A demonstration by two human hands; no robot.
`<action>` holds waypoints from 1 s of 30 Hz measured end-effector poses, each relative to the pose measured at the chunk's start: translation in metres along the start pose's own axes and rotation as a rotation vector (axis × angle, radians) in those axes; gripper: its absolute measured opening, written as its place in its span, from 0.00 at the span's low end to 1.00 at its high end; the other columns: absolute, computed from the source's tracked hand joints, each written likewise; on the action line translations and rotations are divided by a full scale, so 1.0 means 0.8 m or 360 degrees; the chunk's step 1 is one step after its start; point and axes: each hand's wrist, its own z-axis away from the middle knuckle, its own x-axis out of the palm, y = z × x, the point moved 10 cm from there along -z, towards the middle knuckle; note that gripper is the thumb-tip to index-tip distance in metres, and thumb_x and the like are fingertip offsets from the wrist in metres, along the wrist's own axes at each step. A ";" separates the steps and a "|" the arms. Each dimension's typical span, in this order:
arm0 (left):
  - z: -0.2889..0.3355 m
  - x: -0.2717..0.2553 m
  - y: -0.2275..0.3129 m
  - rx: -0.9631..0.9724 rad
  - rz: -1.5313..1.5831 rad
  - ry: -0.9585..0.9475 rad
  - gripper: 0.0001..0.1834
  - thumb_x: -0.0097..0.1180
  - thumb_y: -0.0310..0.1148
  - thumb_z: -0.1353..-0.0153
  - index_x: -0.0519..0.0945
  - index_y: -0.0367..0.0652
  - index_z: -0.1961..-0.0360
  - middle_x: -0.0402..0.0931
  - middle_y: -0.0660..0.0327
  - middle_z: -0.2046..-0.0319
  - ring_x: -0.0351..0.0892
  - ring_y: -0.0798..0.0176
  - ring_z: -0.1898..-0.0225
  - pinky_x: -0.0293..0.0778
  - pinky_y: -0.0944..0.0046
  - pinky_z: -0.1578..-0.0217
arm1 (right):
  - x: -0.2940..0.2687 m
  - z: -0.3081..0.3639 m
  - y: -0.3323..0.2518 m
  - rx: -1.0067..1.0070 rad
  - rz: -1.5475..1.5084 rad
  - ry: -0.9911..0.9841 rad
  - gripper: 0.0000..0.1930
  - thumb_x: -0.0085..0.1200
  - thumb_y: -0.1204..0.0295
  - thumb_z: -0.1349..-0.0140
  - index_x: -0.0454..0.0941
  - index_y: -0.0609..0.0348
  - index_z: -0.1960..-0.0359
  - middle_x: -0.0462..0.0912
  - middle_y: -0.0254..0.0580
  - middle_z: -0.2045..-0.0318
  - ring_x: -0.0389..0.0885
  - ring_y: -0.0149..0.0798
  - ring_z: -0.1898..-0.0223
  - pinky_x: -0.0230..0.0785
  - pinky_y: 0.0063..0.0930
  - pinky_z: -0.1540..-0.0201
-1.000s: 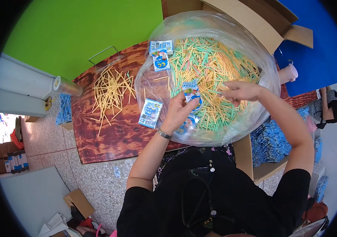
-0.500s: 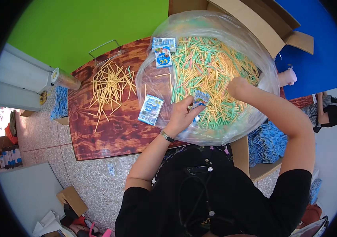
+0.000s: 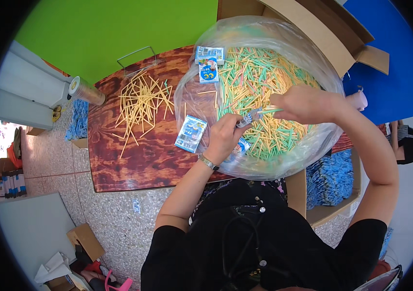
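My left hand [image 3: 224,137] pinches a small blue-and-white packet [image 3: 250,118] over a heap of thin yellow, green and pink sticks [image 3: 264,68]. Closed on a few sticks [image 3: 270,110], my right hand [image 3: 304,104] is at the packet's far end, and the stick ends meet its mouth. How far they reach inside, I cannot tell. The heap lies in a large clear plastic bag [image 3: 187,87] spread wide on the table. Another packet [image 3: 243,145] lies by my left fingers, partly covered. A flat packet [image 3: 191,134] rests left of that hand, and several more [image 3: 209,70] lie at the bag's far left.
Loose yellow sticks [image 3: 141,99] form a pile on the left of the red-brown wooden table [image 3: 119,169]. A clear cylinder [image 3: 86,90] stands at its left edge. Behind the bag is an open cardboard box [image 3: 308,34]; a box of blue packets [image 3: 330,177] stands at right. Another person [image 3: 405,140] is far right.
My right hand has lifted from the heap with a few sticks and come left to the packet. The packet in my left hand has tilted toward it. The view has shifted slightly.
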 end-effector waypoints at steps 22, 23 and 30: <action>-0.012 -0.005 0.029 0.0189 -0.0137 0.0084 0.15 0.68 0.23 0.53 0.77 0.38 0.64 0.77 0.56 0.72 0.79 0.55 0.73 0.73 0.61 0.74 | 0.002 -0.041 -0.028 0.0279 0.0625 -0.0391 0.10 0.47 0.74 0.42 0.83 0.63 0.71 0.84 0.51 0.70 0.84 0.51 0.65 0.77 0.41 0.64; -0.014 -0.005 0.030 0.0191 -0.0136 0.0086 0.15 0.68 0.23 0.53 0.77 0.38 0.64 0.77 0.56 0.72 0.79 0.55 0.73 0.73 0.61 0.74 | 0.002 -0.041 -0.032 0.0281 0.0627 -0.0391 0.10 0.47 0.74 0.42 0.83 0.63 0.71 0.84 0.51 0.70 0.84 0.51 0.65 0.77 0.41 0.64; -0.023 -0.002 0.005 -0.0010 0.0133 0.0052 0.15 0.68 0.24 0.50 0.77 0.37 0.62 0.78 0.58 0.71 0.79 0.61 0.72 0.74 0.66 0.72 | -0.054 -0.028 -0.031 -0.0064 0.0490 0.0162 0.20 0.63 0.65 0.47 0.76 0.64 0.56 0.82 0.54 0.66 0.82 0.55 0.66 0.75 0.41 0.66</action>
